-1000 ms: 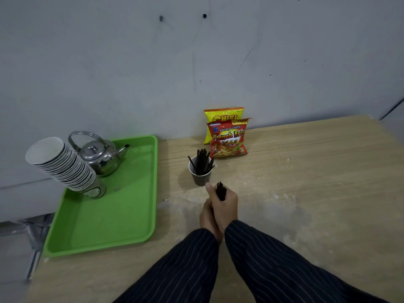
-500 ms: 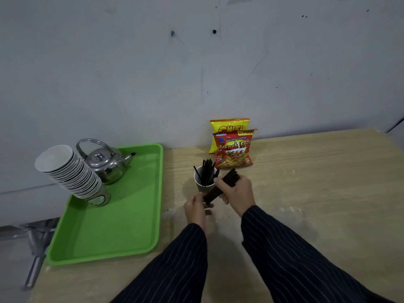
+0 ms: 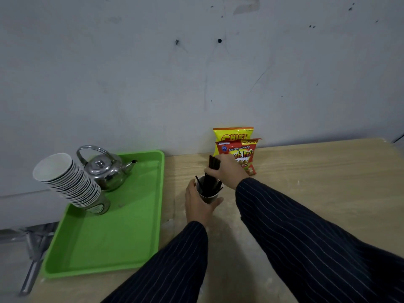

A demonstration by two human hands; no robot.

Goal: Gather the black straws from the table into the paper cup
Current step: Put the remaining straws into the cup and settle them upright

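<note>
A small paper cup point(image 3: 210, 199) stands on the wooden table point(image 3: 306, 182) in front of the snack bags, with several black straws sticking out of it. My left hand point(image 3: 197, 205) wraps around the cup from the near left side. My right hand point(image 3: 227, 170) is just above the cup's rim, closed on a bundle of black straws point(image 3: 213, 165) held nearly upright. The bundle's lower ends reach down into the cup among the other straws.
A green tray point(image 3: 113, 237) lies at the left with a steel kettle point(image 3: 106, 169) and a leaning stack of paper cups point(image 3: 70, 182) on it. Two snack bags point(image 3: 238, 147) lean on the grey wall behind the cup.
My right hand lifted the bundle from the table, turned it upright and lowered its ends into the cup. My left hand moved forward and took hold of the cup.
</note>
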